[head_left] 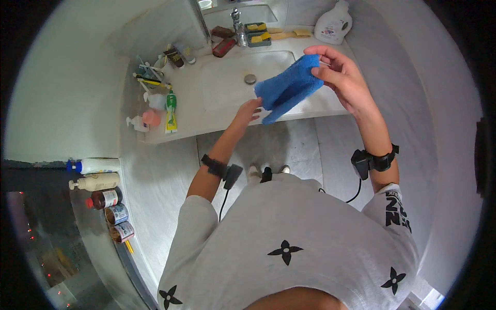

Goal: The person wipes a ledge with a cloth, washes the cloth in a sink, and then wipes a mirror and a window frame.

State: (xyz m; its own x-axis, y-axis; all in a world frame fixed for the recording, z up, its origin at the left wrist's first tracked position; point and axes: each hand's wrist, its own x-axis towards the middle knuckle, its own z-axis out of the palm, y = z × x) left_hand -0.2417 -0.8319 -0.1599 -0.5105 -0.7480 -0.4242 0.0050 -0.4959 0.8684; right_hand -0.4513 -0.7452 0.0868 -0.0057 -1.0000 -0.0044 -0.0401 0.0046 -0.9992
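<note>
A blue cloth (290, 85), folded over with its lower edge hanging loose, is stretched between my hands above the front of the white sink (222, 77). My right hand (341, 75) pinches its upper right corner between thumb and fingers. At the cloth's left end, my left hand (248, 111) holds the edge, its fingertips partly behind the fabric. Behind the basin stands a chrome faucet (238, 28). The drain (250, 79) shows just left of the cloth.
Toothbrushes in a cup (163, 64), a green and yellow toothpaste tube (171, 111) and pump bottles (138, 123) crowd the counter's left end. Soap dishes (258, 39), a wooden brush (294, 34) and a white jug (333, 23) line the back. Several bottles (98, 181) stand on the left ledge.
</note>
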